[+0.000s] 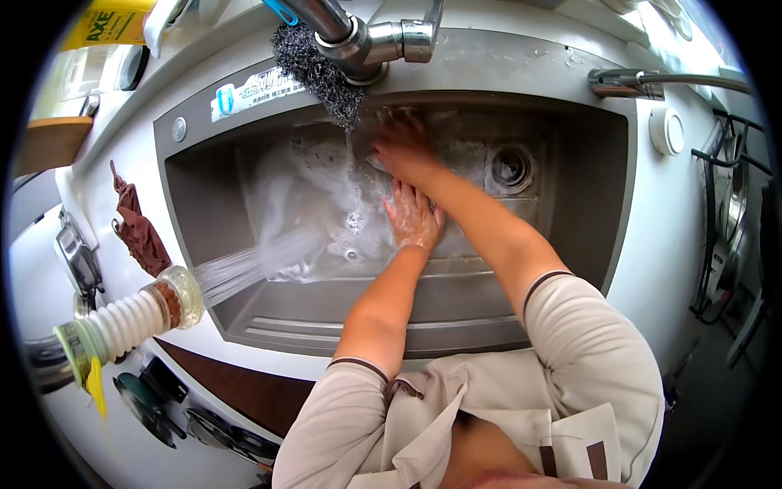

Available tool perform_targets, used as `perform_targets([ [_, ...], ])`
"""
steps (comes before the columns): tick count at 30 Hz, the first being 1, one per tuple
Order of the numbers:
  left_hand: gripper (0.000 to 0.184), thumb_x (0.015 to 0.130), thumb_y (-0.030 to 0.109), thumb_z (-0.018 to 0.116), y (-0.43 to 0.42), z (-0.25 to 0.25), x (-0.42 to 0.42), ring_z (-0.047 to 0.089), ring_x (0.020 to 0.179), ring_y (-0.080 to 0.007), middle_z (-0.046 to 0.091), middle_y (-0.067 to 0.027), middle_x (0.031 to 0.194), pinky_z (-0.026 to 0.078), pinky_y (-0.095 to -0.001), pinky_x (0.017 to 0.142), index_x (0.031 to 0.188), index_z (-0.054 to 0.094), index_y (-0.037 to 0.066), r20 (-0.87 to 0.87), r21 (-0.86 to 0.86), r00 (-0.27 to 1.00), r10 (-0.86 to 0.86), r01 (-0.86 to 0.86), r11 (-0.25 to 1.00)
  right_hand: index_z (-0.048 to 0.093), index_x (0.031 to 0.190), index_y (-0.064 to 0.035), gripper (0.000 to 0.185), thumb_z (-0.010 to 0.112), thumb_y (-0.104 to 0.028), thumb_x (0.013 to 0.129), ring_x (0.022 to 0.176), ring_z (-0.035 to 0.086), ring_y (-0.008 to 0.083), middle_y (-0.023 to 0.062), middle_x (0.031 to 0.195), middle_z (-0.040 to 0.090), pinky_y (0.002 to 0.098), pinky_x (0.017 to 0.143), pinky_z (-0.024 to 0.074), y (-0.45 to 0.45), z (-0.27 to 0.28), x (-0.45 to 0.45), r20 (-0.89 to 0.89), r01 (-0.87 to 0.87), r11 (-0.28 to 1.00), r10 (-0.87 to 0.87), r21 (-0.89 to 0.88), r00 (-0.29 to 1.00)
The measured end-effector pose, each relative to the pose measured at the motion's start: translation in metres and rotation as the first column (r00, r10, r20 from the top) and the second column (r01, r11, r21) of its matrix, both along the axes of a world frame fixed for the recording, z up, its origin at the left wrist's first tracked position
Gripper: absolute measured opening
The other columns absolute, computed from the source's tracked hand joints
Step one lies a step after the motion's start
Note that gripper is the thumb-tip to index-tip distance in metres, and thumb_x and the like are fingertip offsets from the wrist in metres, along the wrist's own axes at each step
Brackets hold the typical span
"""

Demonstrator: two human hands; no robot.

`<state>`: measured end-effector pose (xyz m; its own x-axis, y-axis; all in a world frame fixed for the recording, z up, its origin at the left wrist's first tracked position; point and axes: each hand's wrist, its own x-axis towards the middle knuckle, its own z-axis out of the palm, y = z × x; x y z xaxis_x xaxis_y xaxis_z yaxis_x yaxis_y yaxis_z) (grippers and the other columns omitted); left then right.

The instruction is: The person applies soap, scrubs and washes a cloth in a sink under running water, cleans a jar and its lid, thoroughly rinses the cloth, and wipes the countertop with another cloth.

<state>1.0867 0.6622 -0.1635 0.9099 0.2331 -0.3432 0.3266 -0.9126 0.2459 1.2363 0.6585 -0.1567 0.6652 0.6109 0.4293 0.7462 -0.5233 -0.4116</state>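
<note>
Even, light pressure suits the slick, foamy sink point(208, 196) beneath both hands, the left hand point(416, 218) with fingers open and slightly spread, the right hand point(405, 148) just beyond (too blurred to tell whether its fingers grip anything), the spray point(248, 265) landing leftward.

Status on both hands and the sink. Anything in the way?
Left hand wet, fingers spread, low in sink. Right hand just beyond, blurred, grip unclear. Suds across basin floor. Spray entering from left, short of hands.
</note>
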Motion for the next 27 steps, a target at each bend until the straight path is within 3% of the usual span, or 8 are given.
perform_targets([
  [4,0.076,0.088,0.055,0.037,-0.005,-0.021,-0.004,0.007,0.142,-0.0362,0.021,-0.0107,0.153,-0.004,-0.0569,0.111,0.146,0.022,0.008,-0.109,0.345,0.983,-0.150,0.179,0.921,0.063,0.084,-0.0119,0.025,0.065,-0.032,0.070,0.093,0.056,0.0309,0.0070,0.090,0.061,0.0488,0.087,0.0396,-0.093,-0.019,-0.075,-0.314,-0.096,0.994,0.074,-0.056,0.947],
  [9,0.071,0.087,0.049,0.045,-0.001,0.001,-0.008,0.012,0.142,-0.0323,0.034,-0.0159,0.146,0.002,-0.0552,0.112,0.141,0.033,0.006,0.012,0.112,0.994,-0.112,0.110,0.988,0.062,0.079,-0.0090,0.022,0.063,-0.031,0.076,0.090,0.056,0.0315,0.0095,0.087,0.062,0.0445,0.082,0.0432,-0.059,-0.005,-0.036,-0.275,0.059,0.958,-0.139,-0.279,0.951],
  [11,0.066,0.085,0.043,0.052,0.006,0.007,-0.001,0.020,0.140,-0.0292,0.034,-0.0184,0.145,0.005,-0.0540,0.112,0.136,0.038,0.004,0.088,-0.341,0.980,0.180,-0.140,0.930,0.061,0.093,-0.0077,0.028,0.058,-0.034,0.084,0.091,0.058,0.0322,0.0117,0.093,0.061,0.0436,0.078,0.0467,-0.045,0.008,-0.025,-0.925,0.688,0.724,-0.221,0.056,0.307],
  [13,0.060,0.084,0.038,0.057,0.009,0.022,0.002,0.041,0.128,-0.0313,0.046,-0.0215,0.134,0.022,-0.0490,0.109,0.131,0.044,0.002,0.146,-0.376,0.955,0.258,-0.188,0.908,0.055,0.112,-0.0077,0.034,0.057,-0.033,0.090,0.091,0.059,0.0290,0.0119,0.095,0.062,0.0417,0.079,0.0485,-0.060,0.034,-0.041,-0.904,0.891,0.395,0.427,0.222,0.036],
  [16,0.044,0.086,0.020,0.063,0.010,0.034,0.002,0.063,0.089,-0.0211,0.065,-0.0090,0.102,0.048,-0.0305,0.082,0.124,0.049,0.002,-0.309,-0.875,0.875,0.373,-0.415,0.249,0.053,0.109,-0.0105,0.023,0.055,-0.026,0.092,0.078,0.063,0.0300,0.0125,0.090,0.063,0.0447,0.068,0.0519,-0.095,0.036,-0.053,-0.755,0.955,0.213,0.655,0.205,0.016],
  [17,0.044,0.086,0.020,0.063,0.009,0.038,-0.002,0.063,0.089,-0.0211,0.065,-0.0090,0.102,0.048,-0.0305,0.082,0.124,0.049,0.002,-0.309,-0.875,0.876,0.370,-0.414,0.251,0.053,0.107,-0.0112,0.022,0.056,-0.026,0.091,0.079,0.063,0.0301,0.0127,0.091,0.064,0.0449,0.066,0.0522,-0.104,0.033,-0.055,-0.779,0.963,0.194,0.627,0.188,0.026],
  [20,0.039,0.090,0.014,0.058,0.010,0.071,-0.022,0.058,0.093,-0.0157,0.062,-0.0060,0.105,0.045,-0.0290,0.085,0.126,0.049,0.003,-0.503,-0.863,0.814,0.290,-0.491,-0.119,0.056,0.114,-0.0140,0.044,0.045,-0.051,0.093,0.085,0.063,0.0246,0.0073,0.098,0.066,0.0424,0.077,0.0510,-0.136,0.035,-0.064,-0.769,0.969,0.240,0.629,0.054,-0.113],
  [27,0.036,0.094,0.019,0.051,0.011,0.097,-0.032,0.057,0.097,-0.0157,0.061,-0.0065,0.107,0.045,-0.0305,0.087,0.126,0.048,0.003,-0.519,-0.837,0.848,0.107,-0.530,0.140,0.055,0.116,-0.0120,0.034,0.062,-0.028,0.087,0.099,0.061,0.0209,0.0049,0.107,0.064,0.0391,0.089,0.0463,-0.143,0.064,-0.089,-0.867,0.841,0.539,0.437,0.038,-0.241],
])
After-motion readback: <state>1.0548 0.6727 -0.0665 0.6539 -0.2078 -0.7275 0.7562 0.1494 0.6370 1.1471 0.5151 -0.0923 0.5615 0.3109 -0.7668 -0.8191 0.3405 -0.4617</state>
